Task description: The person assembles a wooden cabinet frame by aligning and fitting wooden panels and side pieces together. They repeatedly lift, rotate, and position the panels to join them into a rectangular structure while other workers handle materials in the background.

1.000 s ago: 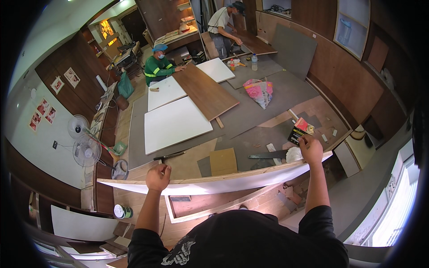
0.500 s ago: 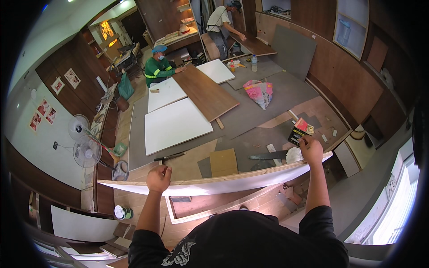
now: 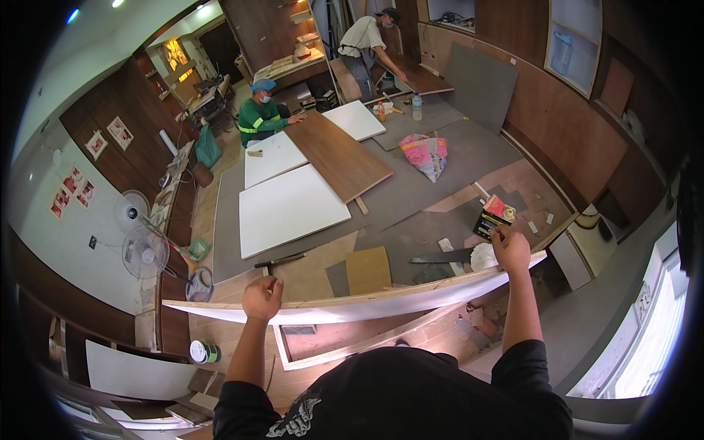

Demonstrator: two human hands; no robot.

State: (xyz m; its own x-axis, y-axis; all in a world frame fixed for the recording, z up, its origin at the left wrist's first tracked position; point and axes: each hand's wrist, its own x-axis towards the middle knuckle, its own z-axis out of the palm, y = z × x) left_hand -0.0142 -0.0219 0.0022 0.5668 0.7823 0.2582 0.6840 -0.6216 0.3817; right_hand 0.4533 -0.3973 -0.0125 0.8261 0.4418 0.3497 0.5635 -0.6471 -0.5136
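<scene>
We are gripping with both hands: our left hand [image 3: 262, 298] is closing over the top edge of the long white panel [image 3: 367, 304], and our right hand [image 3: 511, 249] is clamping the same edge near its far right end. The panel is standing on its long edge in front of us, spanning from one hand to the other, with its raw wood-coloured edge facing up.

We are judging it stiff but long and thin, so it is likely flexing a little in the middle, and fairly heavy for its thickness. The laminated face is probably slippery, so holding well apart along the top edge, as we are doing, looks like the steadiest grip.

A shallow wooden frame [image 3: 352, 345] is lying just below the panel. Beyond it, a cardboard piece [image 3: 368, 269], a dark hand tool [image 3: 280, 260] and a small colourful box [image 3: 493, 217] are resting on the floor. Two fans [image 3: 143, 246] are standing to the left, and a can [image 3: 203, 352] is sitting near our left arm. Farther off, white boards [image 3: 290, 209] and a brown board [image 3: 339, 155] are lying flat, with two other people working beyond.
</scene>
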